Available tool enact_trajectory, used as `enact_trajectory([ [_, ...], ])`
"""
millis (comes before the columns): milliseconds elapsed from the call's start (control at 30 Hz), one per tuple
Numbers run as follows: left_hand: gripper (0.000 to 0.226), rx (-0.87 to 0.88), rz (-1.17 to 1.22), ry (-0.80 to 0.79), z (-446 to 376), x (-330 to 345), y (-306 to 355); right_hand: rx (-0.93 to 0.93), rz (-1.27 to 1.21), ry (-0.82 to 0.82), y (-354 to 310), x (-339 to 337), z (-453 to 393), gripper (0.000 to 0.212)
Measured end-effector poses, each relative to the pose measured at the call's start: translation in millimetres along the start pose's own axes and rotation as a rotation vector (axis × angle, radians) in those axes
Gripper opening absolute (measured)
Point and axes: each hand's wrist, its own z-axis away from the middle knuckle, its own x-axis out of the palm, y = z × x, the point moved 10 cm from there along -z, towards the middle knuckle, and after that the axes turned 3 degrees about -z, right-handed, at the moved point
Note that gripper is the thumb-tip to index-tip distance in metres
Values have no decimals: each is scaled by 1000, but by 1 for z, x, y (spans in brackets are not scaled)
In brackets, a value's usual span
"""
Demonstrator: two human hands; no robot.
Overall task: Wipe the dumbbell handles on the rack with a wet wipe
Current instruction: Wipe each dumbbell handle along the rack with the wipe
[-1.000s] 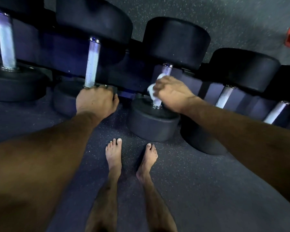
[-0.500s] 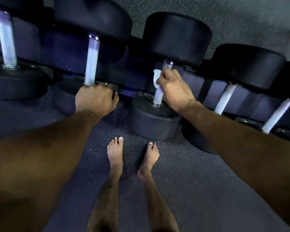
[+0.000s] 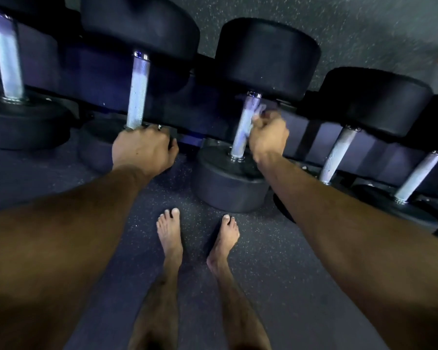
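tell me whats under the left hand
The left hand rests on the near head of a dumbbell; its handle rises just above the knuckles. The head's top face and the fingertips are covered.

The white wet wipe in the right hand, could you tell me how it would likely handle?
The white wet wipe looks floppy, bunched in the right hand. Probably very light. It should conform around the knurled metal dumbbell handle.
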Motion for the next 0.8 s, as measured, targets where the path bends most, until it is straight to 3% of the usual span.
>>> enact_trajectory([
  [133, 35, 6, -6, -4, 0, 0, 1, 114, 85, -213, 31, 20, 17, 22],
  [267, 34, 7, -4, -9, 0, 1, 1, 315, -516, -343, 7, 37, -12, 24],
  [333, 34, 12, -10, -12, 0, 1, 2, 324, -603, -351, -9, 39, -22, 25],
  [400, 34, 17, -7, -5, 0, 1, 1, 327, -577, -364, -1, 44, -19, 30],
  [500, 34, 13, 0, 8, 1, 0, 1, 376, -502, -428, 29, 56, -2, 55],
  [567, 33, 6, 16, -1, 1, 1, 1, 380, -431, -502, 37, 60, 1, 53],
  [633, 33, 4, 16, 6, 1, 0, 1, 399, -450, -448, 27, 50, -1, 47],
  [733, 34, 12, 7, 10, 1, 1, 1, 398, -755, -329, 10, 39, -13, 35],
  [800, 35, 9, 13, 5, 2, 4, 0, 358, -784, -324, 5, 41, -11, 30],
])
